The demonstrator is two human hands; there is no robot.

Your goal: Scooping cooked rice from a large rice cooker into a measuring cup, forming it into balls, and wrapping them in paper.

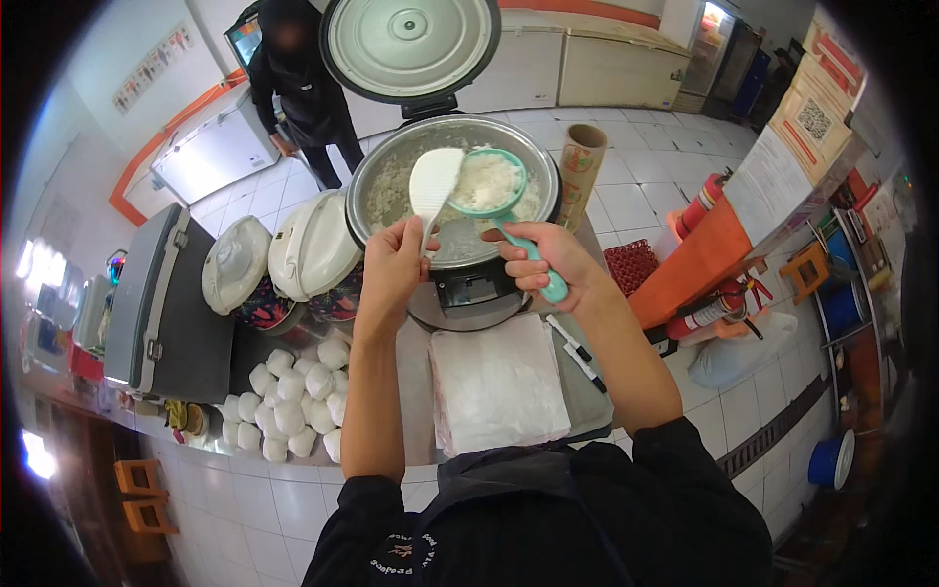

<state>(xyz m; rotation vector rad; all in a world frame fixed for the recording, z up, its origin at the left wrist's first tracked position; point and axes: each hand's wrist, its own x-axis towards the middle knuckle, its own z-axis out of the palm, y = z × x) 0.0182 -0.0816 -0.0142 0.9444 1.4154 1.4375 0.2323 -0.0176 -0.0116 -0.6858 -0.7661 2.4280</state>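
Note:
A large rice cooker (458,249) stands before me with its lid (411,33) raised and cooked rice (392,194) in the pot. My left hand (396,253) grips the handle of a white rice paddle (436,180), its blade over the pot. In my right hand (554,264) is the handle of a turquoise scoop (524,194) filled with rice. The paddle's blade lies close beside the scoop's rim; whether they touch is hard to tell. Nearer my body lies a stack of white wrapping sheets (499,389). White wrapped bundles (290,414) are heaped to the left.
Two lidded pots (238,264) and a grey cooler box (176,308) stand at left. A cardboard tube (583,172) is right of the cooker; markers (576,352) lie beside the sheets. A person (304,88) stands beyond the counter. Fire extinguishers (708,315) are at right.

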